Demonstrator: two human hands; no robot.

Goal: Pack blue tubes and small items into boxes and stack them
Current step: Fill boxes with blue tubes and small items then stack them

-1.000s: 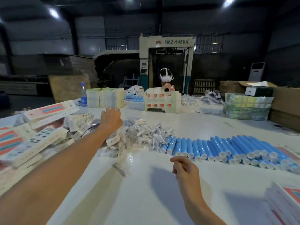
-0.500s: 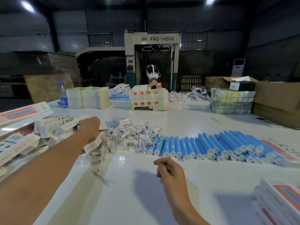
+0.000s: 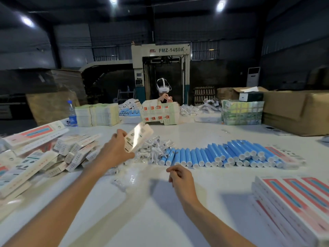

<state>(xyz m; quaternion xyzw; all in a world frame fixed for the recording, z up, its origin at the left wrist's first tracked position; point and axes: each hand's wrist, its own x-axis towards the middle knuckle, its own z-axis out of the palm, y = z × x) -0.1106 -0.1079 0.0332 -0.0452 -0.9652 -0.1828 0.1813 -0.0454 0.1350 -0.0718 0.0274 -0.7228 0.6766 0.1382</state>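
While our left hand (image 3: 114, 152) grips a small white carton (image 3: 138, 138) lifted over the pile of clear-bagged small items (image 3: 156, 148), our right hand (image 3: 179, 179) hangs loosely curled, holding nothing — near the row of blue tubes (image 3: 222, 155) on the white table (image 3: 142, 211). Loose cartons (image 3: 76, 150) lie heaped at left, long boxes (image 3: 293, 198) stacked at right.

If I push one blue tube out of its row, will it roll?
The blue tubes are round and lie on their sides, so a freed one would probably roll on the table. In the row, touching neighbours likely hold it. It looks slim, probably light.
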